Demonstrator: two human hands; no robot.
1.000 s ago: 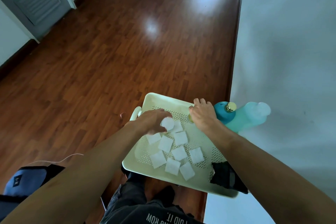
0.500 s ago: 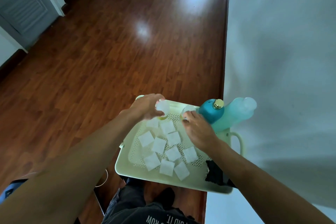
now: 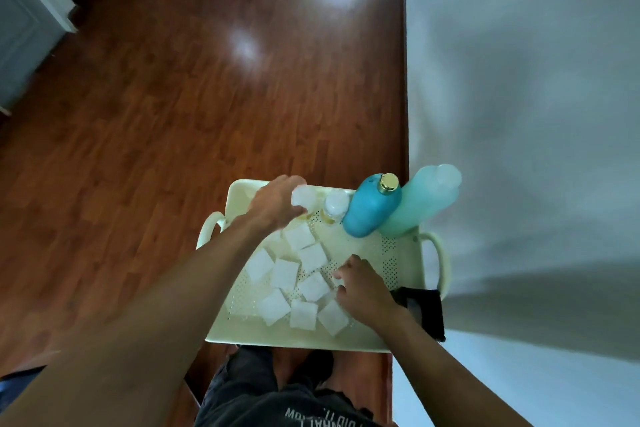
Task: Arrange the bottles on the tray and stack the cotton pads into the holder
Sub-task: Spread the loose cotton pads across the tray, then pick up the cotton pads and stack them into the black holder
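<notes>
A cream perforated tray [image 3: 398, 253] with side handles holds several square white cotton pads [image 3: 313, 256] spread over its middle and near side. Along its far edge stand a small white-capped bottle [image 3: 336, 203], a blue bottle with a gold cap [image 3: 372, 210] and a pale turquoise bottle [image 3: 420, 201]. My left hand [image 3: 273, 206] is at the far left of the tray, fingers closed around another small white-capped bottle [image 3: 304, 196]. My right hand [image 3: 362, 289] rests on the pads at the tray's near right, fingertips pinching at one pad. A black holder [image 3: 424, 314] sits at the near right corner.
The tray lies beside a white wall or surface [image 3: 519, 114] on the right. Glossy brown wooden floor [image 3: 173, 97] stretches to the left and ahead. My dark-trousered legs [image 3: 277, 392] are below the tray. A grey door [image 3: 20, 28] stands at the far left.
My left hand carried the small bottle to the tray's far edge next to the other small bottle. My right hand left the bottles and came back to the pads near the holder.
</notes>
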